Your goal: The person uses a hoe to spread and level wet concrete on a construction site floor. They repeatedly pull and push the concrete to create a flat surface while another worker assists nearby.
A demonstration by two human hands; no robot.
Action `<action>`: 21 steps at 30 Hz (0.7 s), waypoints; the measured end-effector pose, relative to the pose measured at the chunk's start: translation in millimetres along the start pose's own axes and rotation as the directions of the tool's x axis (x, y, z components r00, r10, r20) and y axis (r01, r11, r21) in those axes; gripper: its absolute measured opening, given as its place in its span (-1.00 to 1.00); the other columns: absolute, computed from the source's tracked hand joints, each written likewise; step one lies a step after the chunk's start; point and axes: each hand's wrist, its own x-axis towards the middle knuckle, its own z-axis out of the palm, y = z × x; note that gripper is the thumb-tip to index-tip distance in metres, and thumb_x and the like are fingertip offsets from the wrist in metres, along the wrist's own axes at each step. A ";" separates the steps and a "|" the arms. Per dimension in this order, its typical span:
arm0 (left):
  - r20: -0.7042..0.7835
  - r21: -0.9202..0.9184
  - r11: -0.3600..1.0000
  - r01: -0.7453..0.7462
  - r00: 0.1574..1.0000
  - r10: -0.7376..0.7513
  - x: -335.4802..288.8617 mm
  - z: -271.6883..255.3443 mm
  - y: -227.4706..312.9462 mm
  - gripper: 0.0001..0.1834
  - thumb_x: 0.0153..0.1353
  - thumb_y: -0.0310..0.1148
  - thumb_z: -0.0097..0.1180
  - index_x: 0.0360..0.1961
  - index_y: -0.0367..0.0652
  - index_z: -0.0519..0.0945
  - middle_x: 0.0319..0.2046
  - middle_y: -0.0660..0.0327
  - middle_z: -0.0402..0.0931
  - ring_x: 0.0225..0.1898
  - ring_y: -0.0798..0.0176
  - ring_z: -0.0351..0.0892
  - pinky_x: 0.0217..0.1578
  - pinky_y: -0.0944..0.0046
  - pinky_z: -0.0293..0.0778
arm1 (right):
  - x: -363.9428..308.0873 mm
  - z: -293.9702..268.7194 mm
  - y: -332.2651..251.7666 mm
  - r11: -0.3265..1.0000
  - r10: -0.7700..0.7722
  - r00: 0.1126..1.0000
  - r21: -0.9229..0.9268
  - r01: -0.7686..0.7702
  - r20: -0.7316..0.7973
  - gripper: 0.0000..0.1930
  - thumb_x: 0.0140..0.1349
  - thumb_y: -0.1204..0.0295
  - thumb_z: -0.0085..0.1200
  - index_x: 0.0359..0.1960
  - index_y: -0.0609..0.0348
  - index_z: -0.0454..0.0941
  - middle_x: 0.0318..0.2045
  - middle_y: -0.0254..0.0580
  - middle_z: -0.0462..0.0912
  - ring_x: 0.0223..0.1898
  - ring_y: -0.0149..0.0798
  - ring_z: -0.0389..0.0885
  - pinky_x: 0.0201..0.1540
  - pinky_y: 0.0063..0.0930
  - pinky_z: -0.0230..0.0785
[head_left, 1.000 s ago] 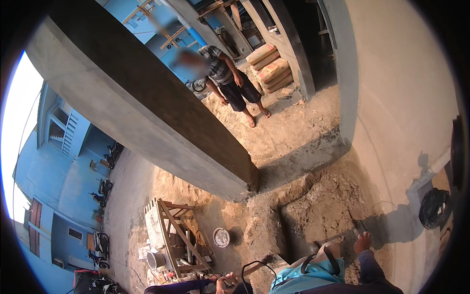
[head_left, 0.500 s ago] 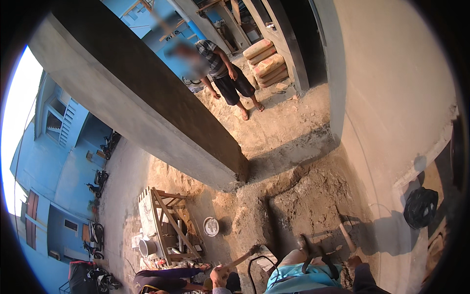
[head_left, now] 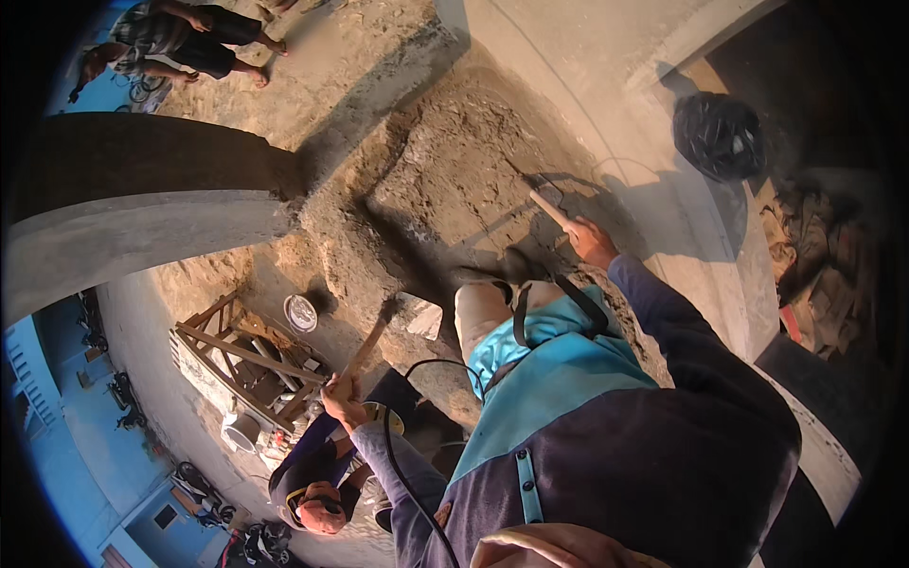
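Note:
My left hand (head_left: 346, 402) grips a wooden handle with a dark socket at its far end. A flat pale metal blade (head_left: 418, 316) sits beside the socket, so it looks like a hoe. My right hand (head_left: 593, 243) closes around the end of another wooden handle (head_left: 548, 207). Its far part is thin and dark, lying over the rough wet soil (head_left: 464, 151); the kind of tool is unclear. Both arms are spread apart, and my legs stand at a dark trench (head_left: 402, 246) in the soil.
A bent-over person (head_left: 322, 511) is close at my left. A wooden trestle (head_left: 251, 364) and white bucket (head_left: 301, 313) stand beyond. A concrete pillar (head_left: 151, 222) crosses the left side. Another person (head_left: 204, 38) stands far left. A black bag (head_left: 720, 137) hangs at the right wall.
My view has swung down and turned, showing more of my torso and arms. Both hands still hold their wooden handles. The bent-over person shows more fully.

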 end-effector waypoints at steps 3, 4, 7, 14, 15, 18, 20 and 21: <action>-0.050 0.005 0.994 0.112 0.992 -0.112 -6.4 28.5 -13.2 -0.79 0.32 -0.29 0.09 -0.26 -0.24 0.53 0.00 -0.07 0.59 -0.08 -0.13 0.67 -0.16 0.04 0.77 | 8.9 -48.9 30.3 0.979 0.019 0.971 -0.193 -0.067 -0.239 -0.71 0.42 0.31 0.05 0.05 0.20 0.57 0.09 0.25 0.58 0.24 0.24 0.47 0.21 0.05 0.40; -0.024 0.017 0.991 0.133 0.991 -0.133 -13.7 28.2 -11.7 -0.79 0.30 -0.29 0.10 -0.27 -0.25 0.53 0.01 -0.08 0.59 -0.10 -0.13 0.67 -0.15 0.06 0.76 | 7.4 -47.5 47.7 0.971 0.103 0.974 -0.193 -0.142 -0.200 -0.67 0.43 0.27 0.04 0.07 0.23 0.57 0.10 0.25 0.58 0.24 0.26 0.47 0.21 0.05 0.40; 0.071 0.442 0.869 -0.222 0.974 0.214 19.4 -55.7 -9.2 -0.78 0.28 -0.29 0.04 -0.26 -0.25 0.56 -0.02 0.01 0.63 -0.14 -0.09 0.68 -0.20 0.07 0.74 | 51.5 -30.9 50.8 0.963 0.269 0.960 -0.036 -0.267 0.071 -0.39 0.46 -0.05 -0.04 0.14 0.33 0.56 0.13 0.29 0.59 0.21 0.33 0.50 0.23 0.04 0.39; -0.205 0.019 0.995 0.096 0.975 -0.090 -27.8 -3.8 13.0 -0.74 0.41 -0.21 0.06 -0.16 -0.19 0.60 -0.12 -0.01 0.66 -0.34 -0.20 0.75 -0.49 -0.04 0.74 | -9.4 66.5 67.5 0.435 0.489 0.586 0.402 -0.806 0.646 -0.35 0.40 -0.12 0.09 0.30 0.13 0.48 0.20 0.00 0.58 0.16 -0.06 0.60 0.13 -0.09 0.49; -0.200 -0.028 0.993 0.118 0.972 -0.121 -30.0 -15.6 12.1 -0.74 0.42 -0.20 0.07 -0.17 -0.19 0.61 -0.09 0.00 0.66 -0.32 -0.21 0.75 -0.47 -0.06 0.75 | -2.6 77.6 46.7 0.522 0.632 0.536 0.204 -0.828 0.559 -0.40 0.40 -0.04 0.13 0.28 0.15 0.50 0.13 0.00 0.61 0.08 -0.07 0.64 0.05 -0.14 0.54; -0.152 -0.022 0.994 0.104 0.983 -0.107 -31.4 0.2 5.6 -0.72 0.44 -0.16 0.08 -0.16 -0.18 0.62 -0.03 -0.02 0.66 -0.30 -0.19 0.76 -0.43 -0.03 0.77 | 50.3 66.9 24.3 0.640 0.726 0.568 -0.077 -0.764 0.388 -0.52 0.38 0.15 0.14 0.21 0.16 0.55 0.04 0.00 0.68 0.01 -0.05 0.71 0.01 -0.18 0.59; -0.138 0.031 0.996 0.088 0.987 -0.082 -37.4 2.2 2.6 -0.73 0.45 -0.18 0.07 -0.15 -0.18 0.62 -0.01 -0.04 0.66 -0.30 -0.15 0.77 -0.41 0.01 0.77 | 73.8 63.2 14.9 0.706 0.692 0.611 -0.182 -0.685 0.386 -0.59 0.36 0.27 0.12 0.17 0.16 0.59 0.02 0.00 0.72 0.01 -0.01 0.73 0.07 -0.17 0.60; -0.130 0.054 0.994 0.090 0.988 -0.082 -41.3 5.8 1.7 -0.73 0.45 -0.20 0.05 -0.14 -0.19 0.62 0.00 -0.03 0.66 -0.30 -0.13 0.77 -0.41 0.04 0.77 | 79.7 59.7 9.8 0.730 0.676 0.624 -0.238 -0.641 0.392 -0.62 0.35 0.33 0.11 0.16 0.16 0.60 0.01 0.00 0.74 0.00 0.01 0.74 0.09 -0.17 0.60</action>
